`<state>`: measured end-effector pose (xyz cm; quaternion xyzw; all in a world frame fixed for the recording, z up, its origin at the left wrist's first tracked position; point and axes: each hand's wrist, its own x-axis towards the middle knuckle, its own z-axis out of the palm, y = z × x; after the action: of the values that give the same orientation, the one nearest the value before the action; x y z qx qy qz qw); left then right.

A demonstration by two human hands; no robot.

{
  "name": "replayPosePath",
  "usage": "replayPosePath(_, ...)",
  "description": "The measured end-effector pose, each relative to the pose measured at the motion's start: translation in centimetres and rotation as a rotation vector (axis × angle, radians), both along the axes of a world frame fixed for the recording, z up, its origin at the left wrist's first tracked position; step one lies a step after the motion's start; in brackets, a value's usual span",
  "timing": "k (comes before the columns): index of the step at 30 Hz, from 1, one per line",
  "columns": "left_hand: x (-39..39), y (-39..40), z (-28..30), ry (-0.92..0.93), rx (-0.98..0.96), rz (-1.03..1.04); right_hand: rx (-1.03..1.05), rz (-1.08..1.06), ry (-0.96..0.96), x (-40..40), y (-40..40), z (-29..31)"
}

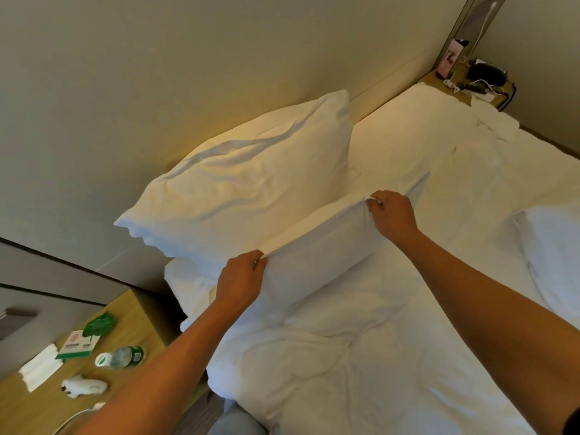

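A white pillow (317, 265) lies on the bed in front of me, its top seam raised. My left hand (240, 279) pinches that seam at its left end. My right hand (394, 215) pinches the same seam further right. Behind it a second white pillow (251, 183) leans upright against the wall. A rumpled white duvet (361, 356) covers the bed below my arms.
A wooden bedside table (131, 321) at lower left holds a plastic bottle (120, 357), green cards (88, 335), a folded white paper (40, 368) and a small white object (84, 386). A far bedside shelf (470, 80) carries cables and dark devices. Another pillow (552, 255) lies at right.
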<state>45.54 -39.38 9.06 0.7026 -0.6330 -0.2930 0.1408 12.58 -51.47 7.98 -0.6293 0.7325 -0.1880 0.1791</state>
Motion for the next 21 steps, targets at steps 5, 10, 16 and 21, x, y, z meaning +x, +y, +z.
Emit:
replayPosePath(5,-3.0,1.2,-1.0,0.029,0.019,-0.08,-0.006,-0.118,-0.009,-2.9,2.1,-2.1)
replayPosePath(10,-4.6,0.9,0.3,0.081,0.041,-0.087,-0.089,-0.171,-0.008,-5.1,2.8,-0.8)
replayPosePath(16,-2.8,-1.2,0.6,0.148,0.088,-0.003,-0.078,-0.113,-0.034,-2.8,-0.6,-0.4)
replayPosePath(21,0.0,-4.5,-1.0,0.091,0.054,0.092,-0.023,-0.075,-0.013,1.2,-4.2,-2.5)
